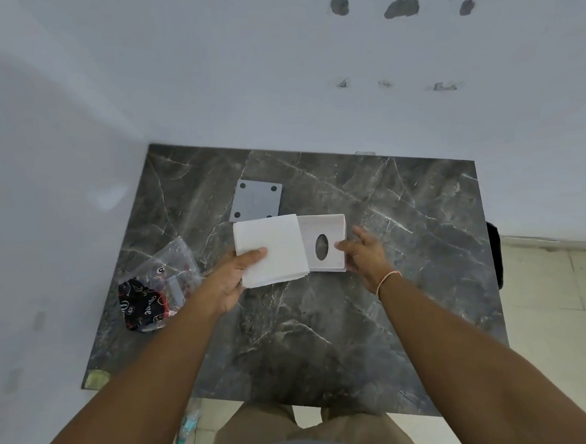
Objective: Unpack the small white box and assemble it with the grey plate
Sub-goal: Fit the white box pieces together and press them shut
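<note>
Above the dark marble table (325,322) I hold a small white box. My left hand (231,277) grips its white outer sleeve (269,249), thumb on top. A white inner tray (324,244) with an oval hole sticks out of the sleeve's right end. My right hand (363,251) pinches that tray at its right edge, fingers partly spread. Just behind the box a grey plate (254,200) with dark round holes at its corners lies flat on the table; its near edge is hidden by the sleeve.
A clear plastic bag (171,267) and a dark patterned cloth (140,305) lie at the table's left edge. White walls close in the left and far sides. A dark object (494,254) stands just past the table's right edge, over a tiled floor.
</note>
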